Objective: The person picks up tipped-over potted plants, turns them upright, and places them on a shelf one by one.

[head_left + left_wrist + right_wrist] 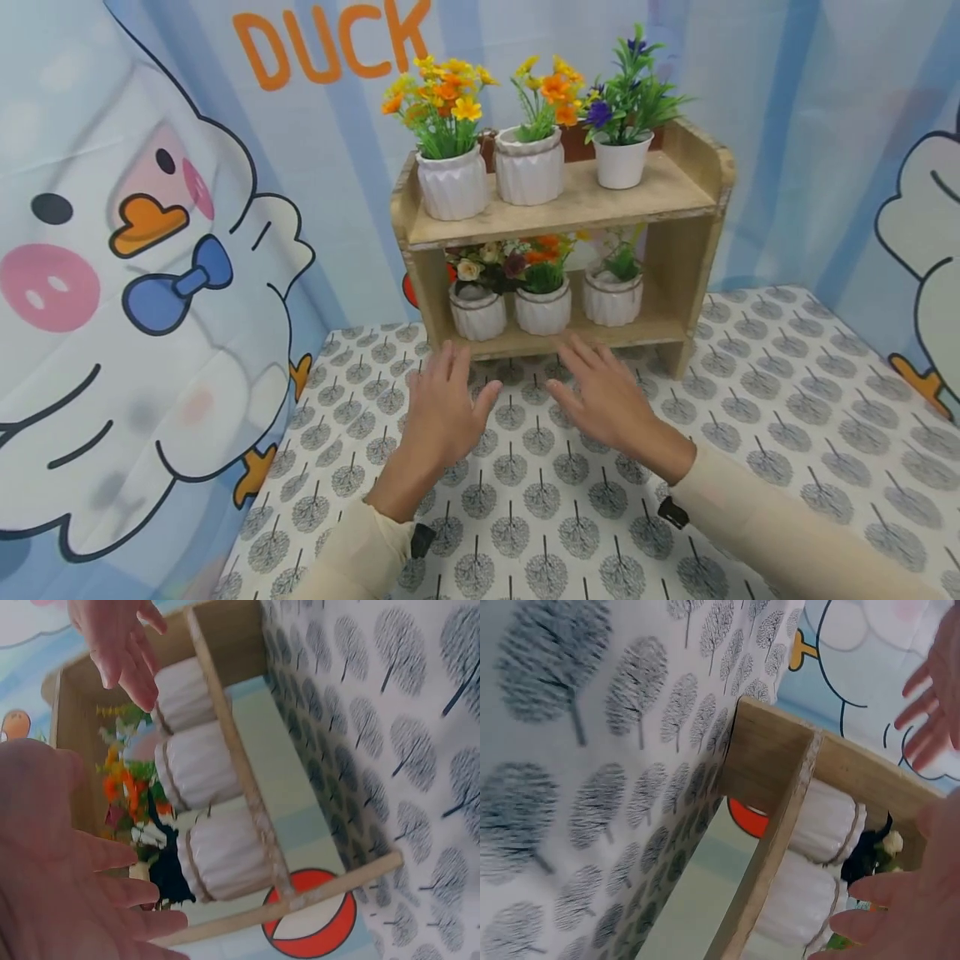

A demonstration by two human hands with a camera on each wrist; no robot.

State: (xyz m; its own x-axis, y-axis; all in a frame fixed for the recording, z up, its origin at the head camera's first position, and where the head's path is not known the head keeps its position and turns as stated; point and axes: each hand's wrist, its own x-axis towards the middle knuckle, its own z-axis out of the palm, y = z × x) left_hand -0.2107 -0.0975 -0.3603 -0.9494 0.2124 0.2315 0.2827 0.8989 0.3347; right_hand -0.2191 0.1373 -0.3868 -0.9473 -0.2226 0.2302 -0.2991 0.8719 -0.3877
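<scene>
Both hands hover in front of a two-tier wooden shelf (562, 225) with nothing in them. My left hand (447, 408) has its fingers extended toward the lower tier, thumb apart; the left wrist view shows its palm (45, 847) near the pots. The right hand (603, 400) reaches forward the same way, fingers straight, close before the lower board. On that tier stand three white pots: a left one (477, 317) with pale roses, a middle one (543, 312) with orange flowers, and a right one (612, 298) with green leaves.
Up top are two white pots with yellow-orange flowers, one left (452, 185) and one centre (529, 171), and a smaller pot (624, 162) with purple flowers. A tree-print cloth (540, 500) covers the table. Duck-print fabric (360, 167) hangs behind and at the sides.
</scene>
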